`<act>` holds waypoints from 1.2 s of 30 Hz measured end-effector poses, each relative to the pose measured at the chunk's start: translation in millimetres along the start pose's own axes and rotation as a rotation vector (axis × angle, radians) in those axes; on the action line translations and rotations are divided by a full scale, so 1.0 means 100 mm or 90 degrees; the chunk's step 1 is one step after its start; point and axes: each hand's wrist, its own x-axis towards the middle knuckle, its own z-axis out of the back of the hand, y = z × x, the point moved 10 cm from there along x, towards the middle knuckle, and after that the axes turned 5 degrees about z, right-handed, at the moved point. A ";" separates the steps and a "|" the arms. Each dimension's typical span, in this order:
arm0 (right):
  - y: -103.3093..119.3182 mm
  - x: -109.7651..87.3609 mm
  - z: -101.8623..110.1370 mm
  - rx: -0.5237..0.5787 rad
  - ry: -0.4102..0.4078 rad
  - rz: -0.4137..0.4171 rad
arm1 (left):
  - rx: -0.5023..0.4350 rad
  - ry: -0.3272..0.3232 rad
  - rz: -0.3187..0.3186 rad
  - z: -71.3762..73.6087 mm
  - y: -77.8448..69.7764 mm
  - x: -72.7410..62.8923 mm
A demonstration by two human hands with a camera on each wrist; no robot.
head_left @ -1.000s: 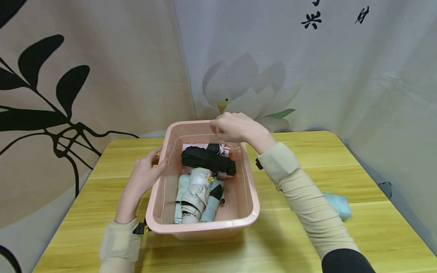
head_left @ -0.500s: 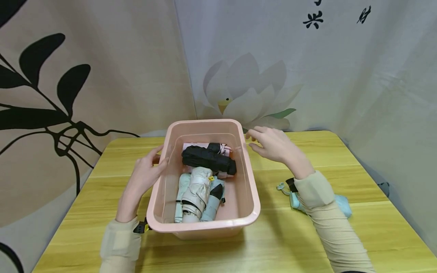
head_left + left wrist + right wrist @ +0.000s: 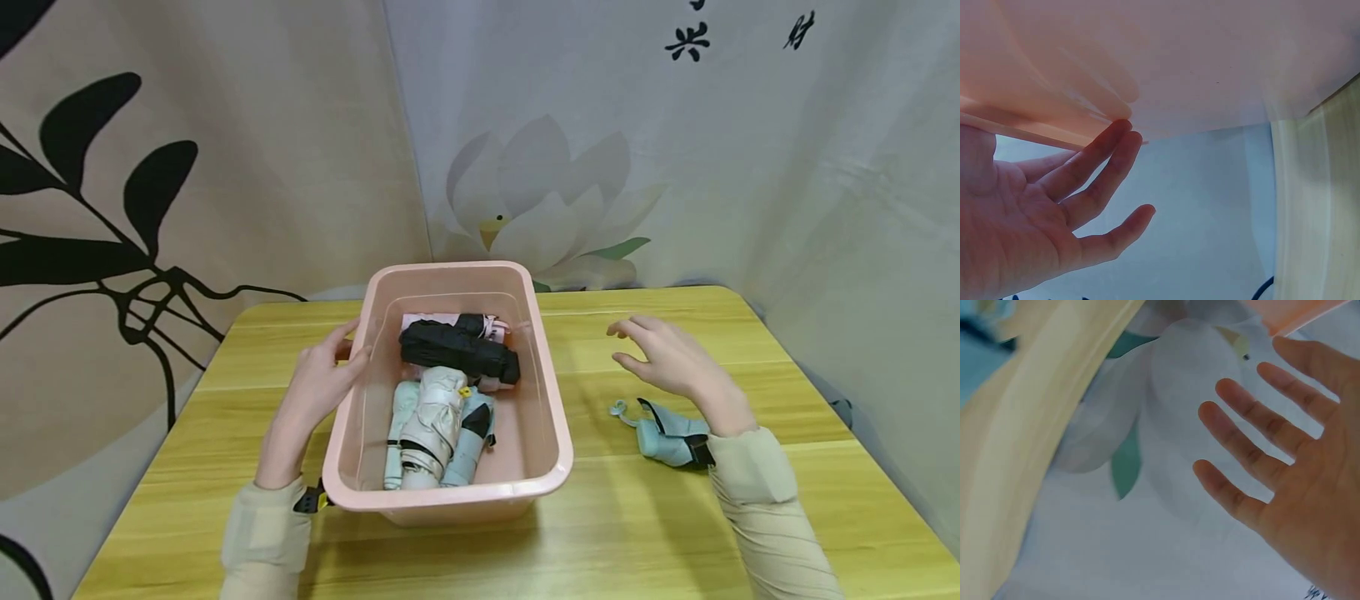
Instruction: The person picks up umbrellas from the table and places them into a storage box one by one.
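A pink plastic bin [image 3: 450, 500] stands on the table with several folded umbrellas in it. A black umbrella [image 3: 459, 350] lies crosswise over a pink umbrella [image 3: 427, 319]. In front, a beige umbrella [image 3: 433, 425] lies between a pale mint umbrella [image 3: 401, 417] and a light blue umbrella [image 3: 467, 458]. My left hand [image 3: 315, 392] holds the bin's left rim; in the left wrist view, fingertips [image 3: 1124, 125] touch the outer wall and the thumb's end is hidden by the rim. My right hand [image 3: 678, 362] hovers with relaxed, spread fingers above another light blue folded umbrella [image 3: 663, 437], holding nothing.
The wooden table [image 3: 600, 533] has rounded far corners. Printed fabric curtains [image 3: 555, 67] hang close behind and around it. A dark curved cord-like thing [image 3: 26, 567] shows at the lower left.
My right hand has moved right, from over the bin's far right rim toward the loose blue umbrella, uncovering part of that umbrella. The left hand and the bin stay put.
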 end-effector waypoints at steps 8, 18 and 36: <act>-0.33 -0.38 -0.26 0.048 0.087 -0.076 | -0.005 -0.001 0.002 0.00 0.00 0.00; -0.60 -0.78 -0.62 0.134 0.214 -0.144 | -0.003 -0.003 -0.001 0.00 0.00 0.00; -0.76 -1.09 -0.94 0.189 0.285 -0.200 | -0.001 -0.008 -0.007 0.00 -0.01 -0.01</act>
